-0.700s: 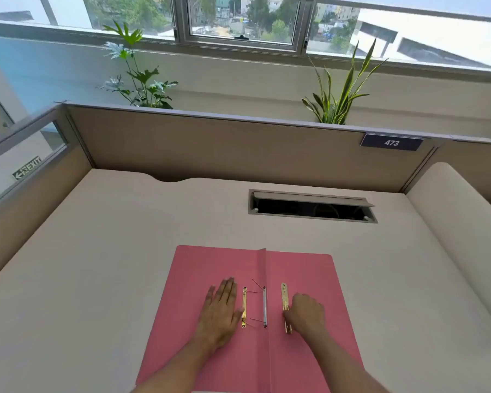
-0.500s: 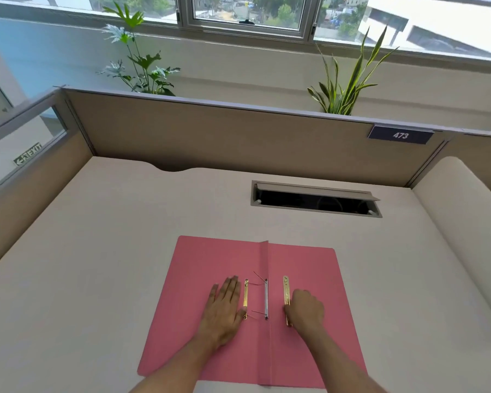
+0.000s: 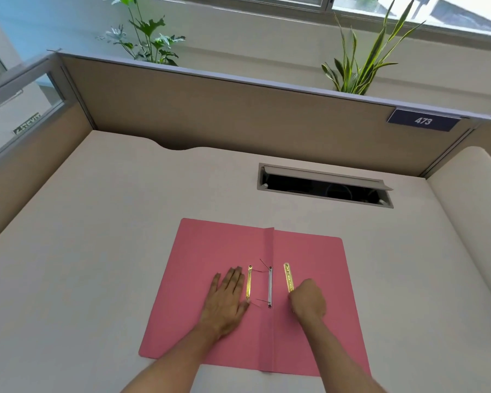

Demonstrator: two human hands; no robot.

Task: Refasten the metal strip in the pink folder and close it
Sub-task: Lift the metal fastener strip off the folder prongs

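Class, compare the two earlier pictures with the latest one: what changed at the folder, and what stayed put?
Little visibly changed. The left hand stays flat on the pink folder; the right hand stays closed on the loose gold strip. The folder remains open.

Two bare forearms seen, no sleeves worn, left hand (image 3: 228,297) and right hand (image 3: 308,300) ungloved, unadorned.

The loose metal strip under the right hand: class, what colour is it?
Gold, a shiny brass tone, clearest in the head view: metal strip, right hand.
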